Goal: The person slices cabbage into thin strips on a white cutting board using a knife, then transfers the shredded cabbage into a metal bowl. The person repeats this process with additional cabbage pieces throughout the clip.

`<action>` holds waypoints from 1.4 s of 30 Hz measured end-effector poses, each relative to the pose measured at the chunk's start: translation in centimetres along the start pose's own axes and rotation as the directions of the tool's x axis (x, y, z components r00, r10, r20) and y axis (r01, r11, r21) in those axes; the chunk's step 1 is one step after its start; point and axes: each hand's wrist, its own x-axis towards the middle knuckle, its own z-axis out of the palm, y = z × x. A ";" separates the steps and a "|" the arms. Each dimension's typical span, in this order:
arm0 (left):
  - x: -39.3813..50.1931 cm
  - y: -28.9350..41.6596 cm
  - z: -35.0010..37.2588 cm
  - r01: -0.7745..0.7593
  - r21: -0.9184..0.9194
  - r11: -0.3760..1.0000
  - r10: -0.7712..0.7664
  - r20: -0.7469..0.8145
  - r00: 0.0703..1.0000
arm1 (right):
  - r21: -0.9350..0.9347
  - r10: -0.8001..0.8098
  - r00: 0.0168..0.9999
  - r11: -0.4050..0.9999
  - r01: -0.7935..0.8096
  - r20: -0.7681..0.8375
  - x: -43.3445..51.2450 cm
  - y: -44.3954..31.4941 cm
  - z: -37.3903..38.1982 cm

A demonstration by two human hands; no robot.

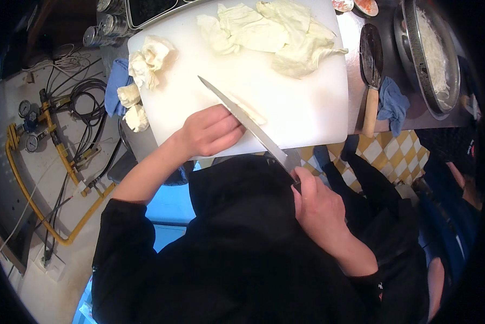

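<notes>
My right hand is closed around the dark handle of a long kitchen knife, whose blade points up and left across the near part of a white cutting board. On the board, my left hand rests with curled fingers against the left side of the blade; whatever lies under the fingers is hidden. Pale cut strips lie just beyond the blade. Large cabbage leaves are spread at the board's far side. Crumpled pale leaf pieces sit at its far left corner.
Two pale chunks and a blue cloth lie left of the board. On the steel counter at right are a cleaver with a wooden handle, another blue cloth and a mesh strainer with white shreds. Other people stand at right.
</notes>
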 end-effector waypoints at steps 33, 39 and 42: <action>-0.3 2.4 0.9 0.175 0.107 0.979 -0.182 0.066 0.981 | 0.004 -0.041 0.976 0.999 0.041 0.214 1.8 0.7 -3.1; -0.4 2.3 1.3 0.163 0.108 0.981 -0.165 0.010 0.986 | -0.023 -0.064 0.984 0.997 0.069 0.168 2.1 1.2 -2.7; -0.4 2.2 1.4 0.158 0.100 0.982 -0.157 -0.023 0.987 | 0.036 -0.056 0.985 0.998 0.050 0.161 2.6 1.2 -2.3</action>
